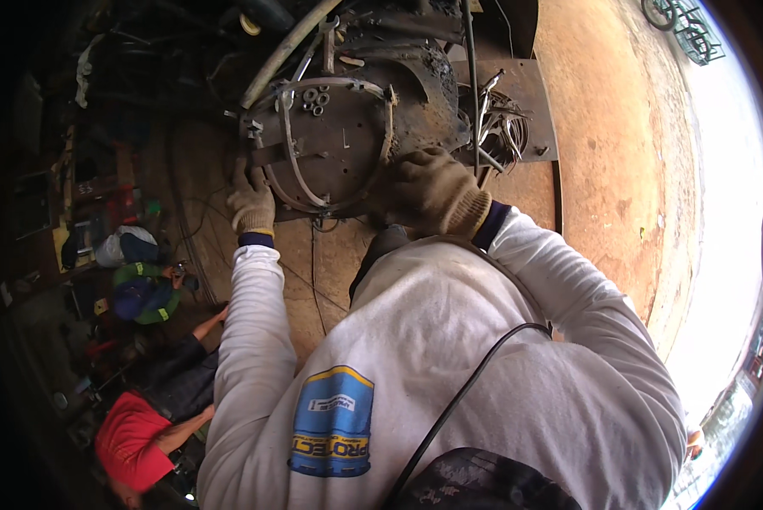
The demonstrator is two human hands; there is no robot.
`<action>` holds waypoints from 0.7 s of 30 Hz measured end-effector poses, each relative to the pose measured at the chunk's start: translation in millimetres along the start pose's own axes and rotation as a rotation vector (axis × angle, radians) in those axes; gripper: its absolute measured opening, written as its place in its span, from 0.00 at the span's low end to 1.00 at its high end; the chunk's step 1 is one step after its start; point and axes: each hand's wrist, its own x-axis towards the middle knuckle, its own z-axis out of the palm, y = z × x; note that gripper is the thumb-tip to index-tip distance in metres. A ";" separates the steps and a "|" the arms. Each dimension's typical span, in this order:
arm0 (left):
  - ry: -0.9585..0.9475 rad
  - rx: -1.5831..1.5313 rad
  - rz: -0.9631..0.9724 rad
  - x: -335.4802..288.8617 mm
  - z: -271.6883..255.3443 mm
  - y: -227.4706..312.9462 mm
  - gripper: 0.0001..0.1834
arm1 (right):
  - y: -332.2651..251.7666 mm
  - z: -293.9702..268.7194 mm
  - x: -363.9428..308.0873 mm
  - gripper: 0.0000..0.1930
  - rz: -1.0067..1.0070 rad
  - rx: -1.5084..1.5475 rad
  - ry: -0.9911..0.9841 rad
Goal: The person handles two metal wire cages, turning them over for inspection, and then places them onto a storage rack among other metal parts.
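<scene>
Rod hoop (pixel 288 140) on a dark metal desk (pixel 334 127)

The hoop lies at 12 o'clock in the view, small metal rings (pixel 312 94) inside its 11 o'clock edge. The gloved left grip (pixel 252 202) is near its 8 o'clock, the gloved right grip (pixel 439 192) near its 4 o'clock; whether either is closed I cannot tell. A wire coil (pixel 507 129) sits at 3 o'clock, a person in red (pixel 133 440) at 7.

The fisheye view looks steeply down from head height, close above the wearer's white long-sleeved shirt (pixel 449 331), with a dark, flat metal plate (pixel 330 126) toward its top.
</scene>
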 end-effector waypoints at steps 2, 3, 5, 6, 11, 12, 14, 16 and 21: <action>0.024 -0.002 -0.026 0.0 -2.1 4.2 0.28 | -1.1 -0.6 4.0 0.19 -0.023 0.011 -0.063; 0.022 -0.014 -0.044 -1.0 -4.5 7.0 0.28 | -1.9 -2.1 7.5 0.18 -0.037 0.016 -0.094; -0.049 0.017 -0.045 -0.4 -9.6 11.5 0.25 | 4.8 -0.6 15.0 0.17 -0.005 0.061 -0.152; -0.115 0.060 -0.034 0.2 -12.1 11.6 0.22 | 7.1 -0.8 17.2 0.16 0.007 0.083 -0.183; -0.134 0.127 0.050 -0.8 -8.2 4.5 0.22 | 10.3 -5.8 18.5 0.13 -0.014 -0.072 -0.211; -0.102 0.178 0.105 -1.4 -9.5 3.3 0.23 | 11.4 -10.2 22.5 0.12 0.019 -0.119 -0.257; -0.086 0.180 0.117 -4.3 -10.2 2.4 0.23 | 26.3 -23.9 25.5 0.11 0.001 -0.177 -0.082; -0.118 0.082 0.039 -9.5 -29.4 25.1 0.22 | 36.8 -36.6 19.1 0.11 0.105 -0.146 0.124; -0.076 -0.012 0.018 -0.3 -7.1 -0.9 0.25 | 14.9 -44.9 22.8 0.13 0.125 -0.007 -0.259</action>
